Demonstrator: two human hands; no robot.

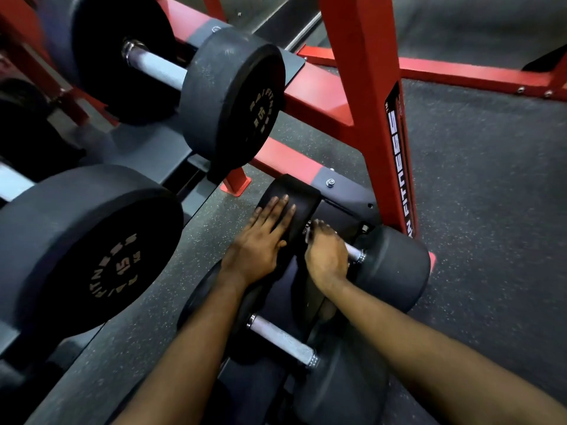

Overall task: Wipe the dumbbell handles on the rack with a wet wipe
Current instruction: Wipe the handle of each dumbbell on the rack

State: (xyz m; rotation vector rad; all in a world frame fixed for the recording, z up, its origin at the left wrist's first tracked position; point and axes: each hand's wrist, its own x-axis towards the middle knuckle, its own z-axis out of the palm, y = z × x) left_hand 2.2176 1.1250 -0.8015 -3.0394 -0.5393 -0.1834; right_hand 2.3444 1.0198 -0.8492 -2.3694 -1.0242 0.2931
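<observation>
The left hand [260,240] lies flat, fingers straight, on the black head [294,191] of a dumbbell [395,268] at the right end of the rack's [316,96] bottom shelf. The right hand [326,256] curls round its handle [354,253], near the red upright [371,118]. Any wipe is hidden beneath it.

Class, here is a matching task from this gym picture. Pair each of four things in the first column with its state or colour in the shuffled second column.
Column one:
1. left hand
2. right hand
3. near handle
4. rack upright

Column two:
A. red
B. curled round the far handle
C. lying flat on a black dumbbell head
D. bare metal, no hand on it

Pairs: 1-C, 2-B, 3-D, 4-A.
</observation>
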